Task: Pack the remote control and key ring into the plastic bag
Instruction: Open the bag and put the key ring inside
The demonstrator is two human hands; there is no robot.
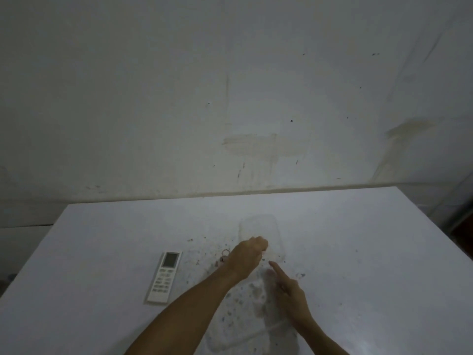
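Observation:
A white remote control (164, 277) with a small screen lies flat on the white table (358, 239), left of my arms. A metal key ring (224, 253) rests just left of my left hand (247, 257), partly hidden by it. The clear plastic bag (258, 226) lies flat and is barely visible. Its faint outline shows beyond my left hand and again under my forearms. My left hand is closed in a fist, its fingers pinched at the bag's near edge. My right hand (290, 293) has its index finger stretched out, pressing down on the plastic.
The table top carries dark specks and stains around my hands. A stained white wall (230, 98) rises directly behind the table's far edge. The table's left edge runs diagonally at the lower left, its right edge at the far right.

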